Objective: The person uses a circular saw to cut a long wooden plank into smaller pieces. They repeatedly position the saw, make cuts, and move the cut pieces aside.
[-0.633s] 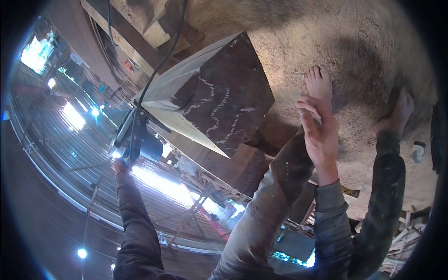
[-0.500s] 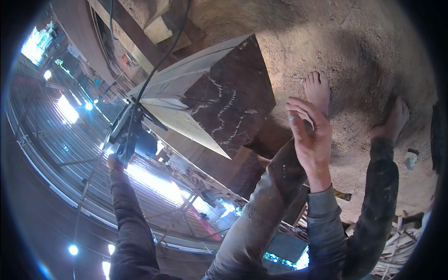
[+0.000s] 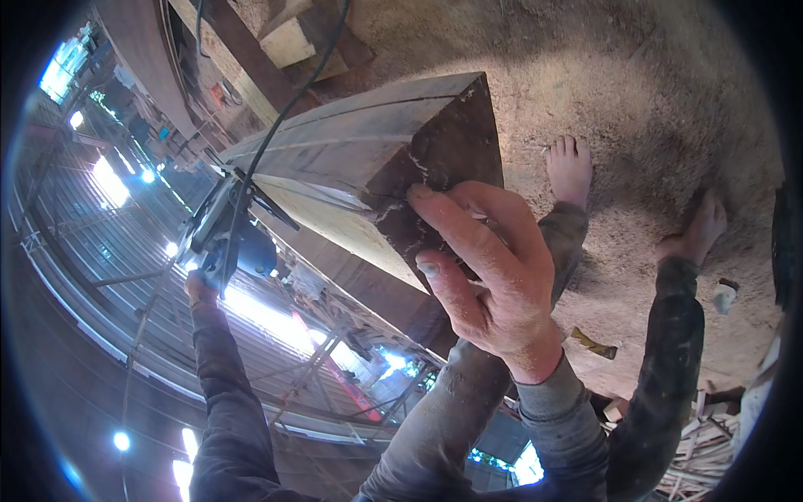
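The left hand (image 3: 201,289) is closed on the back end of a power tool (image 3: 219,230), its fingers partly hidden. The right hand (image 3: 502,272) holds nothing: thumb and fingers stand well apart, curved in front of the dark end of a beam (image 3: 351,138). The fingertips lie over that end in the view; whether they touch it cannot be told. The tool is at the beam's far, left part, and a black cord (image 3: 314,77) runs up from it across the beam.

The beam slants from the left toward the centre, its end rough and marked with pale, jagged lines. The ground (image 3: 669,100) is brown and dusty. Two bare feet (image 3: 570,171) stand on it, right of the beam, with a yellowish strip (image 3: 595,345) and a pale piece (image 3: 725,296) nearby. Wood scraps (image 3: 707,452) heap at the lower right; a block (image 3: 287,48) lies at the top. Ribbed sheeting (image 3: 109,251) curves along the left, with bright gaps in it.

The left arm reaches up nearly straight from the lower edge. The right forearm rises right of centre, the hand angled up and leftward, its back to the camera, fingers bent.
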`<state>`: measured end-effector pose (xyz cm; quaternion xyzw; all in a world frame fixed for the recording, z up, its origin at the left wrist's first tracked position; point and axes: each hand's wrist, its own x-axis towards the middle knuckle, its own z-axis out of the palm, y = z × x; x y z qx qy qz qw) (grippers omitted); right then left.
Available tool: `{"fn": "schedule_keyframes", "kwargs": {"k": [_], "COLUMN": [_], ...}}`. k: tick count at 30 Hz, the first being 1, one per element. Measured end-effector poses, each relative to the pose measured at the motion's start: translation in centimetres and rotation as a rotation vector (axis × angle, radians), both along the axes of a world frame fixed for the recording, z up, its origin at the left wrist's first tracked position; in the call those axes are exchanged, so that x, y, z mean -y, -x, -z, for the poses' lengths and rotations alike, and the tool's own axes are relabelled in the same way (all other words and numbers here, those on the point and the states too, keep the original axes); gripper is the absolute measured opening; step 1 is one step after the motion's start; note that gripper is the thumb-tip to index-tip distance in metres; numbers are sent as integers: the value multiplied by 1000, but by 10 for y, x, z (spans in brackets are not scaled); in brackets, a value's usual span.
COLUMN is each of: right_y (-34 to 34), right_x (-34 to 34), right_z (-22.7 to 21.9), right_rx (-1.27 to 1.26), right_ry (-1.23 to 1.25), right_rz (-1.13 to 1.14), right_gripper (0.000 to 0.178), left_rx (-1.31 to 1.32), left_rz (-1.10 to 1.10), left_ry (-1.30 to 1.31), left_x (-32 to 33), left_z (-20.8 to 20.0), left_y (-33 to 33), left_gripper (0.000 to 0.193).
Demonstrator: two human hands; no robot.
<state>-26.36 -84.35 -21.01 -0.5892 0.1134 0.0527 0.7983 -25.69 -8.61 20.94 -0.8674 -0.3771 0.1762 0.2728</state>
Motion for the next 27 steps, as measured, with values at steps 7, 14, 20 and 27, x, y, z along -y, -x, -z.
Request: {"fn": "schedule_keyframes", "kwargs": {"k": [7, 14, 20, 27], "right_y": [-7, -16, -29, -53], "right_x": [3, 12, 34, 38], "right_z": [-6, -22, -47, -138], "right_rx": [57, 121, 50, 93], "right_ry": [176, 427, 605, 749], "right_rz": [-72, -151, -476, -950], "right_gripper": [47, 46, 51, 46], "left_rx": [171, 218, 1048, 1257], "left_rz": [-220, -86, -417, -280], "left_ry": [143, 274, 112, 107], "left_x": [46, 143, 164, 200], "left_z": [25, 76, 135, 192], "left_y": [-14, -17, -16, 4], "left_gripper": [29, 33, 33, 46]}}
